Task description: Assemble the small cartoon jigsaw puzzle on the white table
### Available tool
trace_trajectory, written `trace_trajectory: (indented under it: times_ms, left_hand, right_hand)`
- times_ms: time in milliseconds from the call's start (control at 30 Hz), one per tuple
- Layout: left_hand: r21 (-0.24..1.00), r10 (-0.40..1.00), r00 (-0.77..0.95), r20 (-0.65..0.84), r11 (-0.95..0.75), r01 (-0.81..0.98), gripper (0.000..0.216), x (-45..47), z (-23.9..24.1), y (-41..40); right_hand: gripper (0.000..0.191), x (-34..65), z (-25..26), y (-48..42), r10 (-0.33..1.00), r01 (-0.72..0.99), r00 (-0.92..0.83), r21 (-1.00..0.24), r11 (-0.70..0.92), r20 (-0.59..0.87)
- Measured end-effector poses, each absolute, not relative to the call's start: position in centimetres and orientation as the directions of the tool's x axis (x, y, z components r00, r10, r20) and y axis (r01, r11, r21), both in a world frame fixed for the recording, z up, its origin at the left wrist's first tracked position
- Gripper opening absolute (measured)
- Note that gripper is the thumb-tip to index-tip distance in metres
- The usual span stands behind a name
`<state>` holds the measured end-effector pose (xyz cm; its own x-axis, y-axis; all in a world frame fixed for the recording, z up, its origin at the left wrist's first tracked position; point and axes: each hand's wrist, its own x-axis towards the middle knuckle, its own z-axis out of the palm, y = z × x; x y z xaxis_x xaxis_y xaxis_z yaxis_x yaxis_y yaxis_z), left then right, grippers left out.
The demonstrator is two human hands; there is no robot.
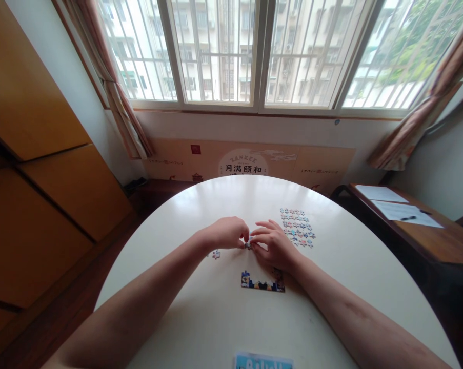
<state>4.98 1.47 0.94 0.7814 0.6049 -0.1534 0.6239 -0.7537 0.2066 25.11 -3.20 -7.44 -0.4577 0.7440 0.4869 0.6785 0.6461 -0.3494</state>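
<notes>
Near the middle of the round white table, my left hand (pixel 228 233) pinches a small jigsaw puzzle piece (pixel 248 246) between thumb and forefinger. From the other side my right hand (pixel 273 243) also grips at it with thumb and forefinger, its other fingers spread. Just below the hands lies a joined strip of puzzle border (pixel 262 286), shaped like a U; my right wrist hides part of it. Several loose puzzle pieces (pixel 298 225) lie in rows beyond my right hand. Another loose piece (pixel 216 254) shows beneath my left wrist, partly covered with its neighbours.
The white table (pixel 185 312) curves away towards the window wall. A light-blue printed card or box (pixel 264 361) sits at the near edge, cut off by the frame. On the right, a wooden desk (pixel 442 246) holds paper sheets (pixel 404 212) and a dark pen. Wooden cabinets (pixel 62 215) stand left.
</notes>
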Motion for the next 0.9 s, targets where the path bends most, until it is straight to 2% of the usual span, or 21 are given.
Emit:
trace_trajectory:
  times_ms: [700, 900]
  left_hand:
    - [0.082, 0.602, 0.795, -0.074, -0.791, 0.606, 0.015, 5.54, 0.36, 1.04]
    - [0.037, 0.647, 0.758, -0.083, -0.758, 0.651, 0.016, 5.84, 0.63, 0.77]
  right_hand:
    - [0.019, 25.06, -7.54, -3.09, 0.744, 0.670, -0.460, -0.361, 0.649, 0.484]
    - [0.019, 25.02, -7.42, -3.19, 0.746, 0.675, -0.455, -0.358, 0.645, 0.487]
